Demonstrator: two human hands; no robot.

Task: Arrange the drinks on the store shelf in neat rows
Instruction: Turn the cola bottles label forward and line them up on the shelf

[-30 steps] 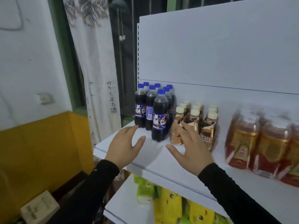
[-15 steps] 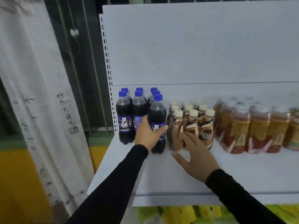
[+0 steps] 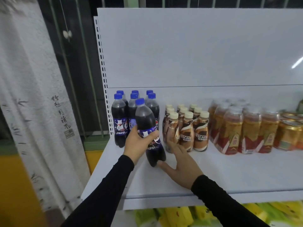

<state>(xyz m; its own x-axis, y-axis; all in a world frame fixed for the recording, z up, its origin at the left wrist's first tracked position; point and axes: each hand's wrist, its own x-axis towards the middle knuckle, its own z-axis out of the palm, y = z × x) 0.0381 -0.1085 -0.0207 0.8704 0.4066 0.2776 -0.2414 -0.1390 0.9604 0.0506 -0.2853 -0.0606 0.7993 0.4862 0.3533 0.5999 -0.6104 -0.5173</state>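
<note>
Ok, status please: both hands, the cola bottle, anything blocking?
Left hand grips front cola bottle, tilted. Right hand open, thumb at bottle base, fingers near coffee bottles. Nothing blocking.

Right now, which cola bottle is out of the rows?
The front cola bottle, gripped by the left hand: it leans out ahead of the other cola bottles, which stand upright behind.

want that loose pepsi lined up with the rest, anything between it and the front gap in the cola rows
Nothing visible blocks it. The left hand grips the tilted Pepsi bottle just in front of the other Pepsi bottles. The right hand lies open on the shelf, thumb at the bottle's base, Nescafe bottles alongside.
</note>
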